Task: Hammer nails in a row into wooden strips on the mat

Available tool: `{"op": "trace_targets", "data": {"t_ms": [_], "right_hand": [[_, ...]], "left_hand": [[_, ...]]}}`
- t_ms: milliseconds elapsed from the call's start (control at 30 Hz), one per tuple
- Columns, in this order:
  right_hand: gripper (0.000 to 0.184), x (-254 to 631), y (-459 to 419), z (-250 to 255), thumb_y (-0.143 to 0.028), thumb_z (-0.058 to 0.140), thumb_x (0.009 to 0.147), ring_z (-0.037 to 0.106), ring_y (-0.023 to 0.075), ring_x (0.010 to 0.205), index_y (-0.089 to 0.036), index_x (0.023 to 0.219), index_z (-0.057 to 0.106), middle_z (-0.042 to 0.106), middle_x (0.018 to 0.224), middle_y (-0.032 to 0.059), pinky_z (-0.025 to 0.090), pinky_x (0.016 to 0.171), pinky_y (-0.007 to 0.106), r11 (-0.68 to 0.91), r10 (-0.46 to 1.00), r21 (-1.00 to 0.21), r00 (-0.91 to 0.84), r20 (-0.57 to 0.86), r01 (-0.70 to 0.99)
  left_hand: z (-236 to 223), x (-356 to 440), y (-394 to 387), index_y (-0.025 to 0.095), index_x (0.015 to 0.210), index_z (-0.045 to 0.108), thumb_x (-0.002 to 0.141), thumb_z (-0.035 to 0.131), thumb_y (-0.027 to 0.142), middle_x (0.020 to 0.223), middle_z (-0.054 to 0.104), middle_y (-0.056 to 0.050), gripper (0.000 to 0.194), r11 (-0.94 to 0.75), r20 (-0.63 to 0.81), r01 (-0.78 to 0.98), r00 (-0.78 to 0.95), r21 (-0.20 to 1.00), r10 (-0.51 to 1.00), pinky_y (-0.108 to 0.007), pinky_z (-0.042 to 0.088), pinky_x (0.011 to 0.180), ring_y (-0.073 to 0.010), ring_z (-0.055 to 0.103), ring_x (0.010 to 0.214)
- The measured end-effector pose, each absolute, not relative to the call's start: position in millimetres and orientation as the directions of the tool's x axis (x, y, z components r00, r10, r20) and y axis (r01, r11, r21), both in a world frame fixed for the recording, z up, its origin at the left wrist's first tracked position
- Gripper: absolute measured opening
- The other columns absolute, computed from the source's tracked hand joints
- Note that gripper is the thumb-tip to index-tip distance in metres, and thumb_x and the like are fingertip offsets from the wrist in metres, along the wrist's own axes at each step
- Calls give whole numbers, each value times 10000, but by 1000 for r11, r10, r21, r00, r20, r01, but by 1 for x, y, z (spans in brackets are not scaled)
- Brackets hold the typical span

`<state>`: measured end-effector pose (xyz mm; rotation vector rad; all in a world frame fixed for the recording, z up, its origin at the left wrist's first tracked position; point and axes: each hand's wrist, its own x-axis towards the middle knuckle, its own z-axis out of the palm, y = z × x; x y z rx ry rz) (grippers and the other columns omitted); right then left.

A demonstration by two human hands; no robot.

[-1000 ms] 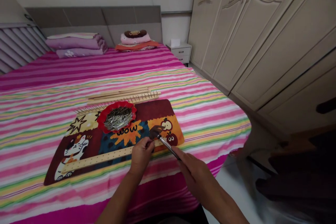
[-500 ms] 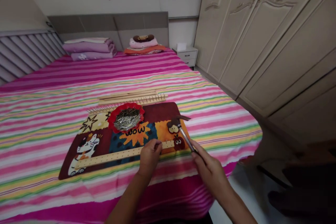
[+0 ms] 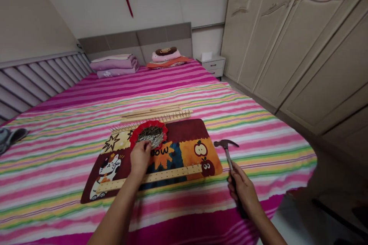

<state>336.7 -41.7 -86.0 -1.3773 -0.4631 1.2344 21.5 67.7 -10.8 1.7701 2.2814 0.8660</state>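
Note:
My left hand [image 3: 140, 157] is at the near rim of a red scalloped bowl [image 3: 164, 128], fingertips pinched together by the nails [image 3: 152, 136] in it. Whether a nail is between those fingers is hidden. My right hand [image 3: 245, 188] grips a claw hammer [image 3: 228, 154] by its dark handle, off the mat's right side, with the head pointing away from me. Across the mat lies a pale wooden strip [image 3: 169, 174] with rows of small holes. A few nails stand in its right end. My left forearm crosses in front of part of this strip.
A patterned mat [image 3: 184, 126] lies on the striped bedspread [image 3: 258, 130]. Behind the bowl are wooden strips [image 3: 155, 111], some bristling with upright nails. Folded bedding [image 3: 115, 65] sits by the headboard, a dark item [image 3: 13, 138] lies far left, and wardrobes [image 3: 276, 42] stand right.
My left hand has moved from the wooden strip's right part to the bowl of nails. My right hand has carried the hammer rightward, off the mat. The camera view has shifted.

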Motion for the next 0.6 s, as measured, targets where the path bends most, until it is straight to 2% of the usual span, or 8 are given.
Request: {"op": "trace_targets", "data": {"t_ms": [67,133,300,400,533,600], "right_hand": [[706,338,-40,-88,-433,649,676,336,45,320,-198,1312,455,482,501,-109,215,287,133,-255,842,-887,362,-399,-384],[690,339,-40,-89,-437,648,681,335,43,315,-204,1304,465,481,502,-109,214,284,133,-259,841,-888,363,-401,-380],[697,338,-40,-90,-429,624,700,331,43,317,-185,1326,442,472,505,-111,221,282,135,-250,848,-898,365,-384,-362],[693,337,-40,-89,-429,617,702,331,44,319,-176,1323,443,474,503,-111,220,284,136,-247,847,-899,370,-381,-361],[669,336,-41,-85,-414,615,701,329,44,322,-181,1308,460,481,507,-109,213,283,135,-237,847,-894,371,-382,-380],[674,336,-42,-84,-410,620,695,333,45,323,-183,1310,459,481,509,-110,214,282,135,-230,846,-893,374,-381,-387]], "left_hand": [[-7,16,87,167,945,679,799,462,290,1009,677,-111,288,198,177,889,-292,413,940,-307,430,831,-227,600,953],[-7,17,102,170,914,692,787,473,289,999,679,-123,279,237,107,898,-295,371,950,-315,431,789,-243,607,932],[-8,22,120,180,682,676,699,529,244,758,687,-110,161,277,62,867,-331,414,942,-311,410,654,-254,621,773],[-4,20,119,186,618,638,669,541,243,661,662,-76,123,282,77,824,-364,492,928,-296,399,630,-227,604,710],[3,16,104,179,680,624,669,526,325,650,647,-33,177,220,99,680,-397,699,912,-262,416,599,-163,573,645],[6,19,89,163,700,607,663,522,375,618,623,-19,232,172,63,544,-386,821,920,-246,412,541,-130,542,563]]}}
